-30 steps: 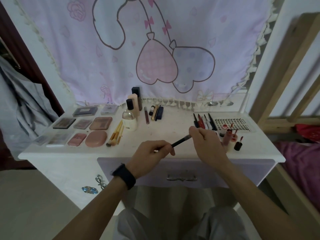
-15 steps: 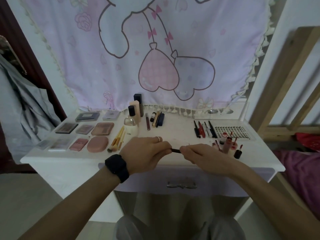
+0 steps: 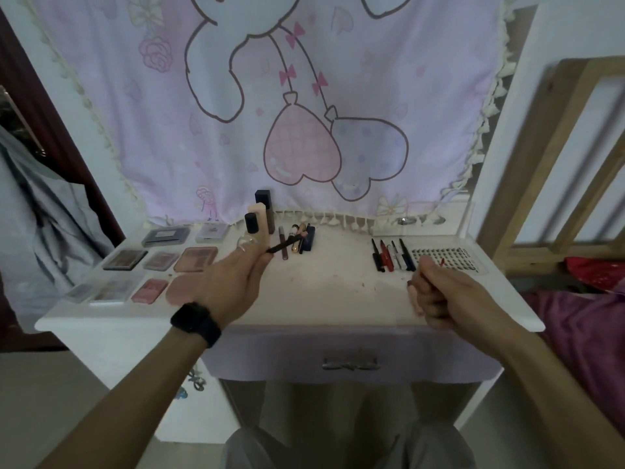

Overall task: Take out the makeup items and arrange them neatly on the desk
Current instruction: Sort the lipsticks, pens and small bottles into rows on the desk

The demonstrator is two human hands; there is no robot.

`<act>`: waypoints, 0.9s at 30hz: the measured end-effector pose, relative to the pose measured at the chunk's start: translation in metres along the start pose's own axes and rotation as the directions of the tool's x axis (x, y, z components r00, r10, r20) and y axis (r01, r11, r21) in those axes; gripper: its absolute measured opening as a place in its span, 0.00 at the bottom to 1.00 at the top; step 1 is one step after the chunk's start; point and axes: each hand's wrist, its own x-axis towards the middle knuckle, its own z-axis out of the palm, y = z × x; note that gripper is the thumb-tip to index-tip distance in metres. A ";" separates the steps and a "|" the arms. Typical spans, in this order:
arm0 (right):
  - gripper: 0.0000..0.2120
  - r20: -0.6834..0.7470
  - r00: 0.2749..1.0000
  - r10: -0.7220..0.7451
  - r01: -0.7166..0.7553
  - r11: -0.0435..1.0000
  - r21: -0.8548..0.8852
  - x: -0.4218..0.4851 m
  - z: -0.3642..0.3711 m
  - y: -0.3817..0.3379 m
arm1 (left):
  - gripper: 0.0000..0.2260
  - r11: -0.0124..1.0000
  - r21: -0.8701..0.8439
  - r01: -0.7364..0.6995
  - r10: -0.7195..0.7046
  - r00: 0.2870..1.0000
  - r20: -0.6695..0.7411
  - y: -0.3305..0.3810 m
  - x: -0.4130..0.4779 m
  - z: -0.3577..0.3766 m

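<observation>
Left of centre, the left hand (image 3: 233, 286) pinches a slim dark pencil (image 3: 284, 246) in its fingers (image 3: 257, 265), tip angled to the upper right. At right, the right hand (image 3: 449, 296) curls round a small pinkish item (image 3: 413, 299) (too blurred to name) above the white tabletop (image 3: 331, 289).

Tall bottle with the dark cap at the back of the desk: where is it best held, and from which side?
Hold the tall bottle by its upper body, just under the dark cap, coming from the right. It stands upright, the cream tube and the black-capped bottle crowd its left and front, and the curtain hangs right behind; the right side looks free.
</observation>
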 end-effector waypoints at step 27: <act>0.09 -0.757 0.600 -0.258 -0.079 0.923 -0.377 0.040 -0.125 0.075 | 0.07 0.609 -0.119 0.784 -0.619 0.563 0.548 0.109 0.137 0.205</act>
